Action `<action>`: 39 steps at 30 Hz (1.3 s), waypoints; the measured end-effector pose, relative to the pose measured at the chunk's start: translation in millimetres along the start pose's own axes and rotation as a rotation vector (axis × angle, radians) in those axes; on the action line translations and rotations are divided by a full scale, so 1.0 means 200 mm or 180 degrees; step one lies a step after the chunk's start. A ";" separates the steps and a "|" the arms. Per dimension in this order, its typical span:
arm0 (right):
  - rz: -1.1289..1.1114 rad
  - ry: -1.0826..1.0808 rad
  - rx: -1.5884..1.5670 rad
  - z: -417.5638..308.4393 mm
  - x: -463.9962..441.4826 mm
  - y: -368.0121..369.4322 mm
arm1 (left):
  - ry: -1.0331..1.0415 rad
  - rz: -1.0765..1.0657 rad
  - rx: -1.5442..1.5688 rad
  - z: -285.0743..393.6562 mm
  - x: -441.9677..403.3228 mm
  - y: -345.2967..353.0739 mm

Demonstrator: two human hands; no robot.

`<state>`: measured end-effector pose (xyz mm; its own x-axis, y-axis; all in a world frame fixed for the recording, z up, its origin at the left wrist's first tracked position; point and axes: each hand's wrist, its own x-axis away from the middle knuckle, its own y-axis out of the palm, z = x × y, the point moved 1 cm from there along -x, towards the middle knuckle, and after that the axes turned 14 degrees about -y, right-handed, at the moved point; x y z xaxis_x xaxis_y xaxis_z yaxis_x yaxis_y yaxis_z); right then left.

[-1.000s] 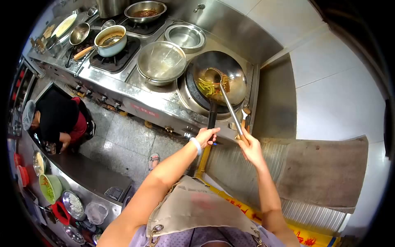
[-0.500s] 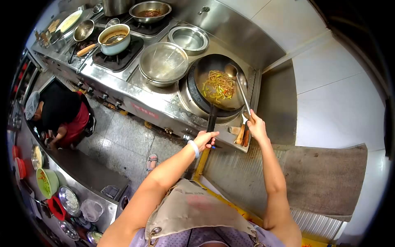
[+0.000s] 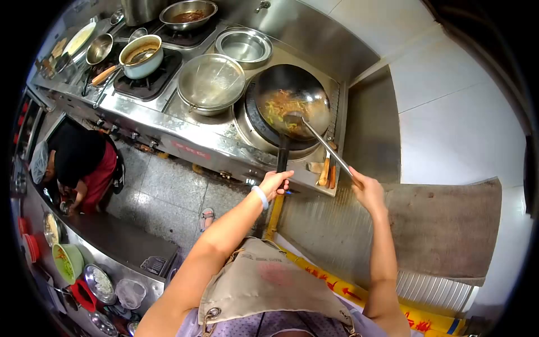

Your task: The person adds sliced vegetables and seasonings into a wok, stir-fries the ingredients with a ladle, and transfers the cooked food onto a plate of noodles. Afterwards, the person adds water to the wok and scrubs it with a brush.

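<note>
1. Wok [image 3: 293, 77] over the round burner ring [image 3: 242, 128], green and brown strips of food [image 3: 276, 108] scattered across its inside!
2. On the wok's near side, the left hand [image 3: 275, 183] has the black handle [image 3: 283, 154], fingers wrapped around it.
3. Right of the wok, the right hand [image 3: 368, 192] grips the steel ladle [image 3: 327, 145] firmly near its end, and the ladle's bowl is down among the food!
4. Just left of the wok sits a mesh strainer [image 3: 211, 81]; behind the strainer, beyond the wok, a steel basin [image 3: 243, 47].
5. Wooden-handled tools [image 3: 324, 173] lie near the wok, front right.
</note>
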<state>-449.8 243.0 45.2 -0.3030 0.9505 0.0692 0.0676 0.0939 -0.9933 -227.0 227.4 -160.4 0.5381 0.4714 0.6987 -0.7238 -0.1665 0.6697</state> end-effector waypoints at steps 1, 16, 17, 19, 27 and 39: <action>0.0149 -0.0049 -0.0035 0.02 -0.04 0.08 | -0.0004 -0.0001 -0.0008 0.00 0.00 0.00; 0.0051 0.1008 -0.3921 -0.18 -0.14 0.41 | 0.0053 -0.0004 -0.0027 0.01 0.01 0.00; 0.0043 0.1028 -0.3919 -0.20 -0.09 0.36 | 0.0072 -0.0006 -0.0042 0.01 0.02 0.00; 0.0012 0.0763 -0.3674 -0.24 -0.02 0.28 | 0.0026 0.0008 -0.0050 0.01 0.02 0.01; 0.0326 -0.0321 -0.1958 -0.15 0.08 0.39 | 0.0029 -0.0070 0.0046 0.01 0.01 0.00; 0.0483 0.0084 -0.1383 0.11 -0.49 0.42 | -0.0001 -0.0013 -0.0005 0.00 0.01 0.00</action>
<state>-435.5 151.1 -47.3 -0.2349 0.9698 -0.0660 0.5034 0.0632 -0.8618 -225.3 228.0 -159.6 0.5411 0.4717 0.6962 -0.7223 -0.1633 0.6721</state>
